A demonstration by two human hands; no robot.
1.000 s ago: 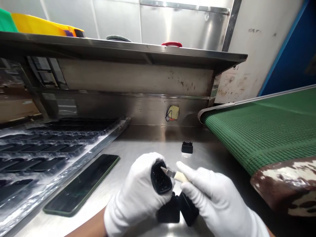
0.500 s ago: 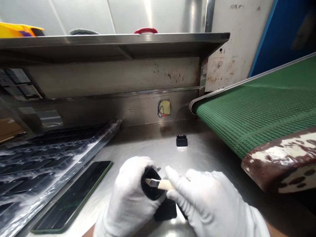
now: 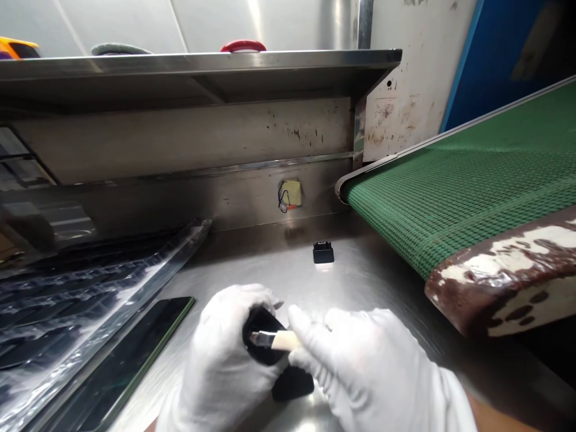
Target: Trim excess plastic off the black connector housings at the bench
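Observation:
White gloves cover both hands. My left hand (image 3: pixel 225 354) is closed around a hollow black plastic housing (image 3: pixel 260 357), its opening turned toward my right hand. My right hand (image 3: pixel 364 360) grips a craft knife (image 3: pixel 284 341) with a pale handle. The knife's short metal blade lies across the housing's opening; whether it touches the inner wall I cannot tell. Below the hands, a flat black piece (image 3: pixel 293 384) rests on the steel table, partly hidden by the gloves. Farther back stands a small black connector-like part (image 3: pixel 323 252).
A clear plastic tray (image 3: pixel 103 300) of black parts lies on the left, beside a phone with a green edge (image 3: pixel 139 354). A green conveyor belt (image 3: pixel 472 180) juts in from the right. A steel shelf (image 3: pixel 202 66) spans the back, above a yellow note (image 3: pixel 292 193).
The view has shifted slightly, so most things sit farther left. Both hands keep their holds on the housing and the knife; the blade's angle has altered only a little.

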